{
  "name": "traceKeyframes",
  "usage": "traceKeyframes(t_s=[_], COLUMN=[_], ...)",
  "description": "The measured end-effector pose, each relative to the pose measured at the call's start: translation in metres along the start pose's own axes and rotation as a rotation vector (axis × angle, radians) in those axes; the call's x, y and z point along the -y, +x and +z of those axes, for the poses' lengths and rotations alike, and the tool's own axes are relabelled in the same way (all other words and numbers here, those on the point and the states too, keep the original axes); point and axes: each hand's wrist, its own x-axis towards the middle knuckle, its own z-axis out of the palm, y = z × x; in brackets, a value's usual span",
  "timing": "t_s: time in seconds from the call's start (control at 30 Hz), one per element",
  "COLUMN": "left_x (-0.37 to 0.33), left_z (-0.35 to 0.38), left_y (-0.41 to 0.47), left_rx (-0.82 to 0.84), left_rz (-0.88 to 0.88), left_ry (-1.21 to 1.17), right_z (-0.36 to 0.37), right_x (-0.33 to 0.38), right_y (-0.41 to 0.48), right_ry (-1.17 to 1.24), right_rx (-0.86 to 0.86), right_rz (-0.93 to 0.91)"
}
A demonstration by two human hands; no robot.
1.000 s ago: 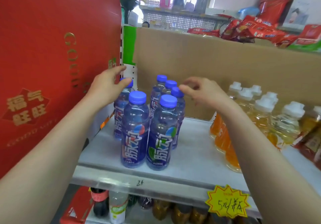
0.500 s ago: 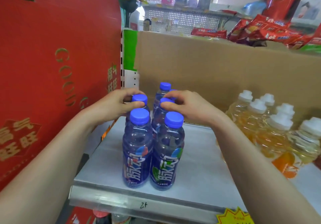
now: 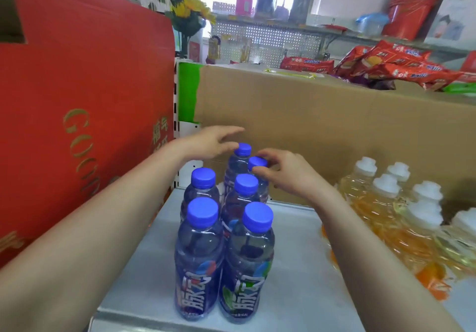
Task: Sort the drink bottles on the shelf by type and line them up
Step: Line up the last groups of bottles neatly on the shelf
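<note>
**Inspector:** What changed in the last moment?

**Me:** Both my hands went deeper, toward the cardboard box [image 3: 322, 130] behind the blue bottles [image 3: 224, 249]. Half a second ago they rested on the caps of the middle pair; now they are at the rear pair, the two nearest the box.

**Inspector:** State of the hands?

**Me:** My left hand [image 3: 208, 142] is spread wide and flat, fingers toward the box, its thumb side touching the rear left cap [image 3: 243, 149]. It grips nothing. My right hand [image 3: 286, 172] is narrowed to a pinch, fingertips closed on the rear right cap [image 3: 257, 163].

**Inspector:** Where do the bottles stand?

**Me:** Six in view, upright on the grey shelf [image 3: 296, 267], in two files running from the box toward the front edge. The front four look square. The rear two sit close together and slightly off the line.

**Inspector:** Meaning for the task?

**Me:** I judge the front is settled and I am straightening the last pair. The yellow bottles [image 3: 386, 203], further along the box to the right, stand well apart, untouched.
</note>
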Motion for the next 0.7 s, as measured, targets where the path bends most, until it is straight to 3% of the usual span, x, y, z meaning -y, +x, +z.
traceKeyframes(t_s=[0.13,0.4,0.7], left_x=[0.011,0.036,0.049], left_z=[0.014,0.011,0.007], left_y=[0.022,-0.009,-0.057], left_rx=[0.141,-0.046,-0.169], left_rz=[-0.004,-0.043,-0.071], left_ry=[0.069,-0.182,-0.191], right_z=[0.009,0.017,0.025], right_x=[-0.005,-0.004,0.011], right_y=[0.002,0.013,0.026], right_ry=[0.052,0.03,0.132], right_rx=[-0.042,-0.082,-0.02], right_rz=[0.008,0.033,-0.064])
